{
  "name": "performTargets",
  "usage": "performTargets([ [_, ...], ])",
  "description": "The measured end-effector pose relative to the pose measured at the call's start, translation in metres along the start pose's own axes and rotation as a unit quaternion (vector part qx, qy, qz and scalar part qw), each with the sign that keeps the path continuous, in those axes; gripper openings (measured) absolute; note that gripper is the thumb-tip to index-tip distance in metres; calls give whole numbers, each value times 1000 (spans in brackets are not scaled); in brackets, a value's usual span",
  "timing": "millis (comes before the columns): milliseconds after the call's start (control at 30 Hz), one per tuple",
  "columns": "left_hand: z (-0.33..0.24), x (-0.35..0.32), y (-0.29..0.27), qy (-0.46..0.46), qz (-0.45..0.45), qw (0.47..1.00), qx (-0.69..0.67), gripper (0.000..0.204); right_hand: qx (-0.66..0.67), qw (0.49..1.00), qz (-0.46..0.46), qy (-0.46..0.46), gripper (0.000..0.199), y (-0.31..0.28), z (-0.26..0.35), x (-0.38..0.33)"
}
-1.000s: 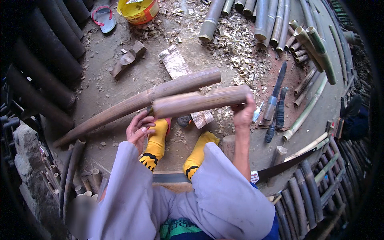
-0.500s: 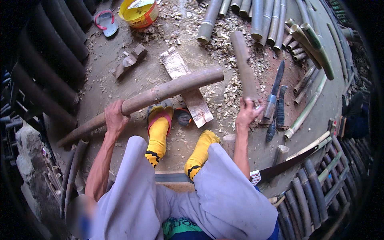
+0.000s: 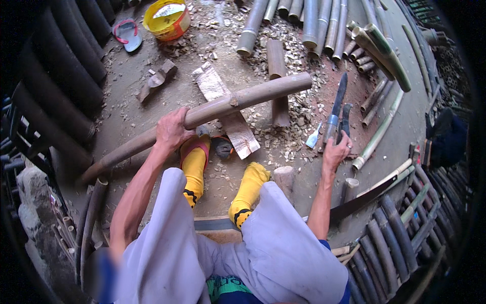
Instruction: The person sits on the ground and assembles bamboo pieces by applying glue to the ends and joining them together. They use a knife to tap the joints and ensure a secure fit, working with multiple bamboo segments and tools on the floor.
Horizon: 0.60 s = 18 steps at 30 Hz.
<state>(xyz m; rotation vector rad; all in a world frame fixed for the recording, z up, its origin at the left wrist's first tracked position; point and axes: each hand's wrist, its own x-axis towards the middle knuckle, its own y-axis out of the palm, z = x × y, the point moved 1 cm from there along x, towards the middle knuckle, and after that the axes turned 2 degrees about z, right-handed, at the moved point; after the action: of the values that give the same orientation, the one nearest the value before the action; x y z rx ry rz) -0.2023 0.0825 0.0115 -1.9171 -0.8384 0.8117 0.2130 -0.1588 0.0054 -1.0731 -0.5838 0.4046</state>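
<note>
A long brown bamboo pole (image 3: 248,96) slants across the ground in front of me. My left hand (image 3: 173,127) is closed around its middle, and its thinner end reaches down to the left. Underneath the pole lie a pale split wooden board (image 3: 217,86) and a brown notched piece (image 3: 277,61). On the right, my right hand (image 3: 336,151) is down at the handles of the knives, its fingers curled over them. A long-bladed knife (image 3: 338,99) and a shorter dark tool (image 3: 346,117) lie side by side there; their handle ends are partly hidden by the hand.
Wood chips (image 3: 253,71) litter the floor. A yellow bucket (image 3: 167,23), a sandal (image 3: 127,35) and a wood block (image 3: 157,80) lie at the far left. Bamboo poles (image 3: 309,25) fill the back right. A saw (image 3: 362,200) rests near my right forearm, beside short upright stumps (image 3: 284,180).
My right hand has let go of the notched piece, which now lies beneath the pole, and moved right and down to the knife handles. The pole has shifted right with my left hand.
</note>
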Motion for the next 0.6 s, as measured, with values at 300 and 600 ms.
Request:
performTargets([
  [300,2,-3,-4,-33,-7,999,-31,55,36,951,288,-106,80,75,131,-30],
  [600,-3,-17,-41,-9,-57,997,-46,50,373,915,155,15,84,50,114,-37],
])
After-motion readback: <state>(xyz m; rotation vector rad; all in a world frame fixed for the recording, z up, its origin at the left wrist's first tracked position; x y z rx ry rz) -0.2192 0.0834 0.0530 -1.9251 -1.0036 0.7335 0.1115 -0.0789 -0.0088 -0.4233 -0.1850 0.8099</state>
